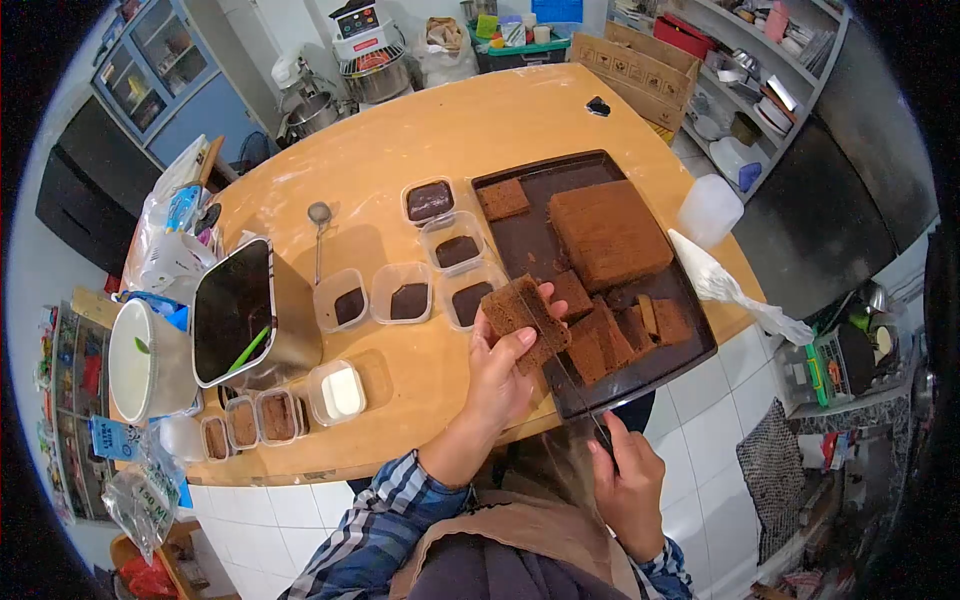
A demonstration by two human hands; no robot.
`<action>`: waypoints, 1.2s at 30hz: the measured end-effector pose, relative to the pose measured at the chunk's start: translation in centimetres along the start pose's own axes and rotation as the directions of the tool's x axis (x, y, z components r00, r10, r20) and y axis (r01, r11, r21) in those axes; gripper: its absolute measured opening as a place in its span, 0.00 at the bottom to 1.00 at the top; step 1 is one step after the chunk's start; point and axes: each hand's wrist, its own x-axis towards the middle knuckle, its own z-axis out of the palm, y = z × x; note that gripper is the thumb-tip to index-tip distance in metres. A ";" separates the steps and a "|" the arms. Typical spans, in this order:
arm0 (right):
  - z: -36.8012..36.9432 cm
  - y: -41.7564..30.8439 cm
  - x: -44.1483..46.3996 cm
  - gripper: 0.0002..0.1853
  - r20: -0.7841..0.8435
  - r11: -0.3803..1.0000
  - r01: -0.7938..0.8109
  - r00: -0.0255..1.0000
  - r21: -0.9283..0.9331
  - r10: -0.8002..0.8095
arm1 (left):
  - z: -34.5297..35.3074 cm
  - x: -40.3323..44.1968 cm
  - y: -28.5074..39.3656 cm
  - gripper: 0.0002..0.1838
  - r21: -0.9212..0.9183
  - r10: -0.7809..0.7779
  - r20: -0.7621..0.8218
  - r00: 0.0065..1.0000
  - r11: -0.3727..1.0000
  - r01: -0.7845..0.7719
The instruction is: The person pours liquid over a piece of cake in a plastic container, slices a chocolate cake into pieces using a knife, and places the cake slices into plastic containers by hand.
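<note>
My left hand [503, 362] is closed around a piece of chocolate cake [507, 310], held up over the near left edge of the dark baking tray [510, 240]. In my right hand [627, 475] is the dark handle of a knife [570, 378], fingers wrapped round it. Its thin blade runs up to the left against the cake piece; how deep it has cut I cannot tell. A large block of chocolate cake [610, 235] lies on the tray, with several smaller cut pieces [598, 343] nearer me and a flat square piece [503, 199] in the far left corner.
Left of the tray stand several clear plastic tubs [403, 293] with dark filling. Farther left are a metal container [300, 320] with a green-handled tool, a white bucket [130, 360] and a ladle [319, 215]. A white piping bag [715, 275] lies at the tray's right edge.
</note>
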 end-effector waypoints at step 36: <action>0.5 0.5 0.5 0.21 -0.022 0.999 0.012 1.000 -0.046 -0.013 | 0.0 0.1 -0.4 0.29 0.073 0.011 0.006 1.000 0.997 -0.012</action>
